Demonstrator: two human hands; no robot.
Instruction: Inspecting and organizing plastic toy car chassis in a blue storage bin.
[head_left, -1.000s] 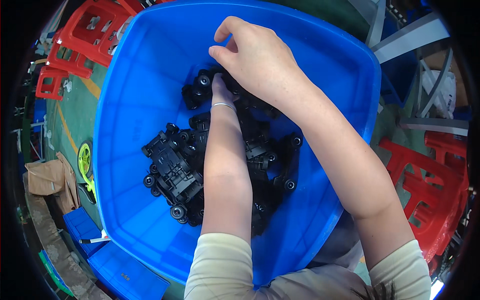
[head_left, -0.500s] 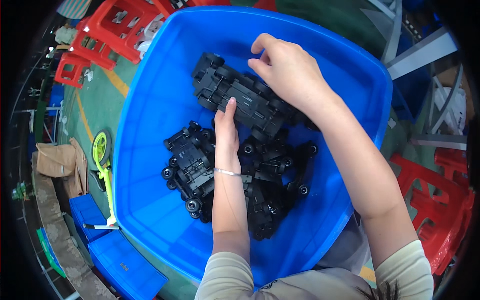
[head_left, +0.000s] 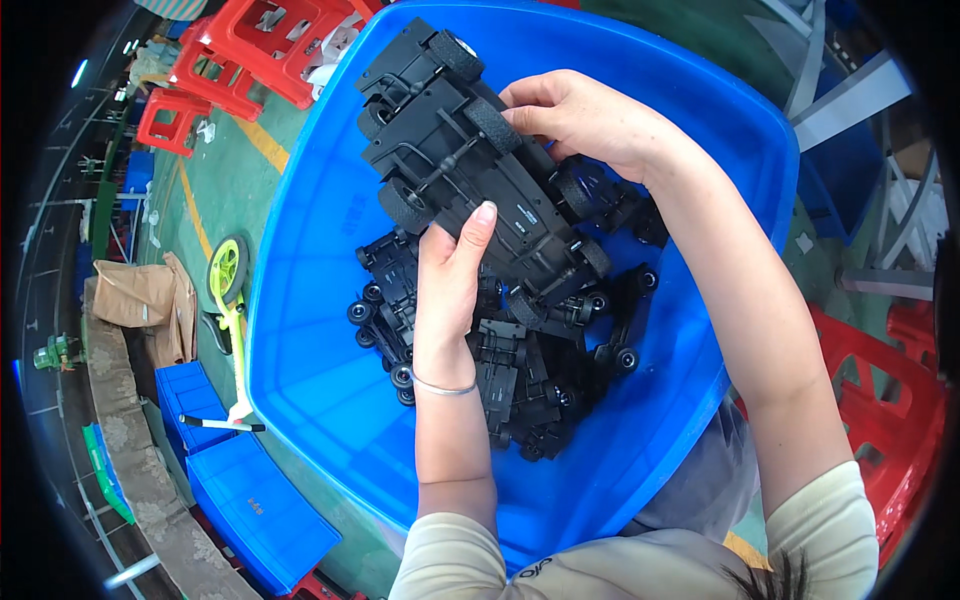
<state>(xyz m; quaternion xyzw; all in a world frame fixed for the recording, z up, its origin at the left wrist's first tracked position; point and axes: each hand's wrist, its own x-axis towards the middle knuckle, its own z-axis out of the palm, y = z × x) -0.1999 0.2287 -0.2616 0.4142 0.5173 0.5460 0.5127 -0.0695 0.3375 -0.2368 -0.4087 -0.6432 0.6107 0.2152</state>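
A black toy truck chassis (head_left: 475,170) with several wheels is raised above a big blue plastic tub (head_left: 310,420), its flat side toward me. My left hand (head_left: 455,265) grips its near left side, thumb lying across the face; the other fingers are hidden beneath. At the chassis's right edge, my right hand (head_left: 585,120) has thumb and fingers closed on a wheel (head_left: 492,125). Below, more black wheeled chassis (head_left: 515,385) lie heaped on the tub floor, partly covered by my left forearm.
Red plastic stools (head_left: 290,45) stand at the far left, with more red stools (head_left: 870,370) at the right. A yellow-green scooter (head_left: 230,300) and a blue lidded box (head_left: 255,510) are left of the tub. Grey metal legs (head_left: 855,105) rise at the upper right.
The chassis has come up closer to me and turned more upright. My right hand has moved from hovering apart, with fingers curled, to touching its wheel.
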